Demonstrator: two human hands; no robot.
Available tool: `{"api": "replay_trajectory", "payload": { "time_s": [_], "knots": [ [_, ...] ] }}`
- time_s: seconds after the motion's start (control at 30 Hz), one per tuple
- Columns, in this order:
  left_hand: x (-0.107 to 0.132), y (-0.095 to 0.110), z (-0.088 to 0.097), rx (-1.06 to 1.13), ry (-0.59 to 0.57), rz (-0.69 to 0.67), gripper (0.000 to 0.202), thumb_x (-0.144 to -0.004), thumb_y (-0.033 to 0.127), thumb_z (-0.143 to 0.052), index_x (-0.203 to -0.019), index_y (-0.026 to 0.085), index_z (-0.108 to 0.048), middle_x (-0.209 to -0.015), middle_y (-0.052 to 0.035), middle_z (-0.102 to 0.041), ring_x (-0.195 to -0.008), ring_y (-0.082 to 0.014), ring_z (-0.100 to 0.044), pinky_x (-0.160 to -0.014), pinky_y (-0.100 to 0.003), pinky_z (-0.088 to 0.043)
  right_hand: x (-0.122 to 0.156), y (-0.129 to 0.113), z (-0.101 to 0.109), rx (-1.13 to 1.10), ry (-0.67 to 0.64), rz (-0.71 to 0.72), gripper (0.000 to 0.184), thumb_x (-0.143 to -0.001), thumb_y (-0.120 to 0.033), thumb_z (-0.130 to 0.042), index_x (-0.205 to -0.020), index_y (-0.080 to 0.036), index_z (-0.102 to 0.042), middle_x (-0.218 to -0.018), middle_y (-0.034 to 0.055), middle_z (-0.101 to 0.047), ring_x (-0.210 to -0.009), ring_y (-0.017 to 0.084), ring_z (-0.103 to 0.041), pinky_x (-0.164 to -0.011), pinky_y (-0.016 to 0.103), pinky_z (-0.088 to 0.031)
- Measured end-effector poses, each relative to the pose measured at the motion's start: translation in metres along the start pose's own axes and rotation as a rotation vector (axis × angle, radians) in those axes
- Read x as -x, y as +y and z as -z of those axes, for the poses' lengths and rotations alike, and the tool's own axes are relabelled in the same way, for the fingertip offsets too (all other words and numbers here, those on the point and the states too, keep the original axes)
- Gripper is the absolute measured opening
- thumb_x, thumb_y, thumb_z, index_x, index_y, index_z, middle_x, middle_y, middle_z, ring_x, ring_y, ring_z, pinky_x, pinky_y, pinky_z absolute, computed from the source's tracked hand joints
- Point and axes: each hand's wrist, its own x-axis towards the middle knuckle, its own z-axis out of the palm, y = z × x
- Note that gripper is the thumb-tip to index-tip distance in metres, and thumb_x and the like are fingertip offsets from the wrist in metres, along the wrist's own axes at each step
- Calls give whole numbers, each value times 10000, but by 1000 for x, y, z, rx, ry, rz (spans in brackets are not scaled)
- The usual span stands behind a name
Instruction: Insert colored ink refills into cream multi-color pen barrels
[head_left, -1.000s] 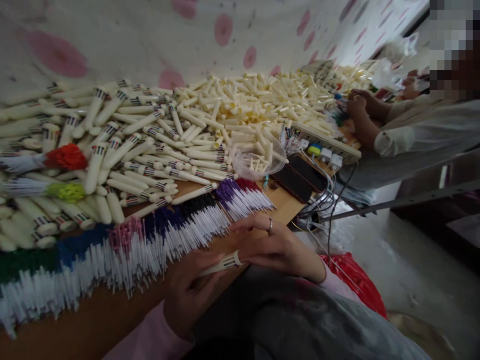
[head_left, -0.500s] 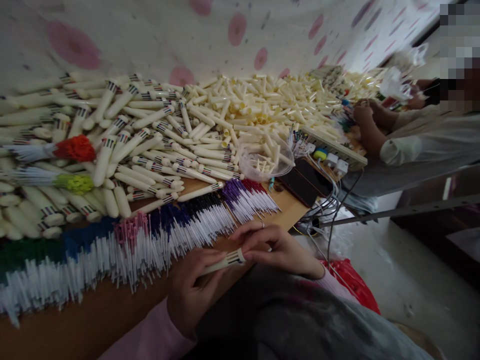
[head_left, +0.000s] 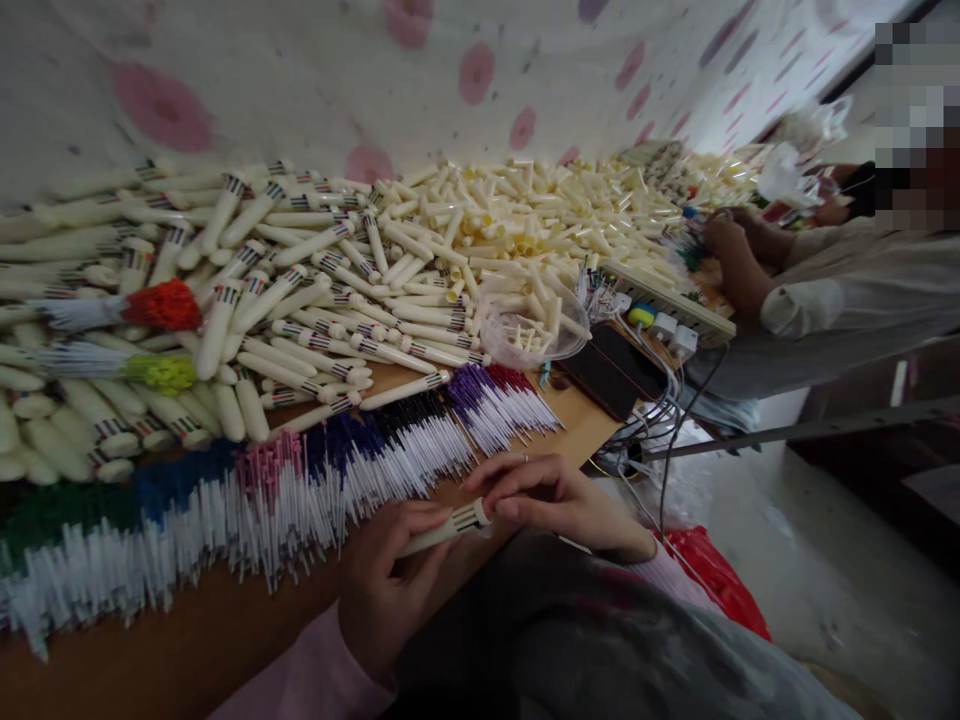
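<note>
My left hand (head_left: 386, 590) is wrapped round the cream barrel of a fat multicolour pen (head_left: 446, 526) below the table's near edge. My right hand (head_left: 551, 500), with a ring on one finger, pinches the pen's striped top end. Just beyond both hands a long row of thin white refills (head_left: 300, 490) with coloured ends lies along the wooden table (head_left: 187, 640). Behind the refills is a heap of finished cream pens (head_left: 300, 300).
Loose cream barrel parts (head_left: 517, 215) are piled further back. A clear plastic bowl (head_left: 529, 335), a dark phone (head_left: 607, 370) and a power strip (head_left: 667, 300) with cables sit right of them. Another person's hands (head_left: 731, 245) work at the far right. A red bag (head_left: 712, 575) lies on the floor.
My right hand's fingers have curled in closer over the pen's top end. The view has shifted slightly; the pen stays between both hands.
</note>
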Motion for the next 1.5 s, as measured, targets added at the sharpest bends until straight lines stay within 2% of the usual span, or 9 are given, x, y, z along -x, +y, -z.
{"api": "replay_trajectory", "payload": {
  "time_s": [0.13,0.2,0.27,0.37,0.57,0.9,1.1,1.3,1.5],
  "knots": [
    [3,1,-8,2,35,47,117,-864,163,-666,-942,248,-684,-907,-20,-736,-872,-179,-702,-787,-308,-563,3,-1,-1,131,-12,77,181,-910,-322,-687,-1028,-214,-770,-1257,95,-670,-1167,205,-628,-1023,369,-478],
    [3,4,-15,-58,100,32,51,-887,192,-631,-884,231,-664,-847,-36,-736,-801,-187,-710,-718,-307,-584,2,2,3,250,-39,134,222,-875,-335,-724,-1076,-246,-761,-1251,100,-677,-1183,246,-631,-1041,414,-473],
    [-1,4,-23,-126,121,13,54,-888,236,-627,-900,238,-679,-836,-45,-746,-767,-197,-718,-678,-306,-597,-7,7,9,357,-33,242,203,-787,-354,-804,-970,-272,-777,-1184,106,-705,-1080,277,-683,-936,401,-543],
    [-7,-3,-27,-211,121,5,194,-904,295,-572,-1036,226,-695,-894,-83,-764,-820,-235,-736,-717,-349,-615,-25,8,11,434,-3,316,177,-833,-392,-750,-897,-228,-769,-1086,132,-727,-989,279,-714,-854,399,-572],
    [-2,-13,-27,-231,55,76,353,-961,321,-436,-1168,178,-684,-1095,-150,-755,-992,-279,-727,-859,-408,-599,-28,-5,-11,483,89,328,391,-960,-488,-549,-844,-173,-749,-1041,126,-732,-950,236,-715,-837,349,-558],
    [-7,-16,-29,-187,79,73,356,-956,358,-423,-1091,171,-695,-1044,-125,-762,-959,-243,-714,-853,-364,-566,-31,4,-18,693,165,445,585,-1007,-572,-361,-778,-155,-702,-1033,157,-691,-921,227,-681,-822,342,-534],
    [-7,-14,-35,-180,68,85,355,-948,382,-404,-1027,189,-691,-972,-113,-761,-894,-239,-712,-807,-345,-555,-33,8,-17,741,187,534,538,-1029,-522,-332,-803,-161,-660,-1024,152,-654,-910,213,-654,-796,332,-525],
    [-6,-6,-32,-161,90,176,226,-923,325,-474,-1003,197,-642,-806,-47,-735,-685,-191,-673,-629,-290,-512,-31,4,-17,703,195,611,483,-1039,-454,-372,-787,-154,-654,-984,138,-642,-898,207,-639,-790,329,-516],
    [-3,-1,-22,-116,157,191,225,-935,345,-489,-973,182,-640,-945,-77,-698,-916,-213,-656,-828,-360,-514,-31,-3,-22,615,153,587,406,-984,-480,-520,-814,-166,-713,-971,113,-662,-889,192,-642,-798,318,-520]
  ]
}}
